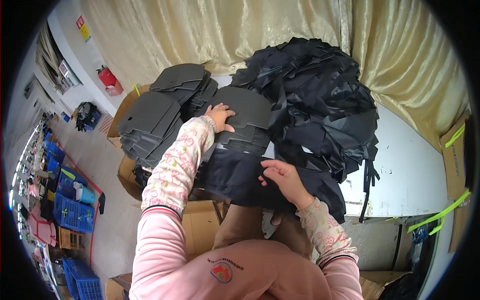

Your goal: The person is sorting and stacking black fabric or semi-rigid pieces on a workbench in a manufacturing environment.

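My left hand (220,118) lies with fingers spread on a stack of dark grey die-cut sheets (245,105), rounded at the far end. In front of that stack, a wide piece of black fabric (232,175) extends toward my lap. Over this fabric is my right hand (284,181), its fingers loosely bent and the tips apart. Nothing shows clearly between them. Beyond the right hand rises a large heap of loose black fabric pieces (320,95). More stacked grey sheets (150,117) stand left of my left hand.
Cardboard boxes (200,222) stand below and left of the white table (400,165). A gold curtain (210,30) hangs behind. At right is another carton (455,165) with yellow-green straps. Blue crates (75,212) line the floor at far left, and a red fire-extinguisher box (110,81) stands by the wall.
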Demonstrator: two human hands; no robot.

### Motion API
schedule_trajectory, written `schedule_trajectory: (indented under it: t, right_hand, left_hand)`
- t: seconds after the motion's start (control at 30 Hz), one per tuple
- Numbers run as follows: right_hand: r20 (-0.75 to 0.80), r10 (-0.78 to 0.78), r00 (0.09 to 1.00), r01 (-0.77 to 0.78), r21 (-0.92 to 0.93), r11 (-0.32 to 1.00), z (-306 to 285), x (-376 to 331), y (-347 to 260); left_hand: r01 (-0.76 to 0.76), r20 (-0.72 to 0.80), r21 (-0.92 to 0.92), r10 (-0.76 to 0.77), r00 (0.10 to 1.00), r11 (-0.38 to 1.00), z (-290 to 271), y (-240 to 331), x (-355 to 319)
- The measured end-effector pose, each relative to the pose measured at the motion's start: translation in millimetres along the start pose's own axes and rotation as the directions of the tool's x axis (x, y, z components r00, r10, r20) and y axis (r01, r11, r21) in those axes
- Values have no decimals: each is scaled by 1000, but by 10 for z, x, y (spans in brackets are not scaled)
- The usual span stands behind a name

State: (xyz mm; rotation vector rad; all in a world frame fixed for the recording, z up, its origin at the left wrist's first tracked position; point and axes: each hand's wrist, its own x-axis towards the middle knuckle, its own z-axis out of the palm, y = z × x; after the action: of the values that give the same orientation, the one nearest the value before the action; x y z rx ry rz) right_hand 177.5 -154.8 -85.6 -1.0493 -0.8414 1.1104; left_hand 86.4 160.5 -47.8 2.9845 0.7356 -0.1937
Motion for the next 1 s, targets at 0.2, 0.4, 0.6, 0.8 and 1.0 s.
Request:
schedule_trajectory:
  t: [0.2, 0.4, 0.6, 0.8, 1.0]
  right_hand:
    - [-49, -8, 999, 9, 26, 1000, -82, 14, 110]
    - [-167, -247, 954, 240, -66, 969, 141, 229, -63]
    - [-199, -309, 930, 331, 88, 940, 304, 275, -176]
    - [119, -662, 740, 565, -643, 516, -158, 38, -110]
    - [260, -55, 964, -17, 267, 963, -362, -557, -1014]
  left_hand:
    - [-190, -205, -124, 162, 965, 974, -165, 20, -170]
    - [-488, -561, -743, -29, 827, 459, -318, 993, -1013]
    - [-567, -584, -781, 17, 812, 260, 118, 1470, -1357]
    - [-658, -673, -313, 329, 662, 685, 28, 1429, -1321]
    - [-567, -648, 112, 492, 581, 816, -168, 1209, -1407]
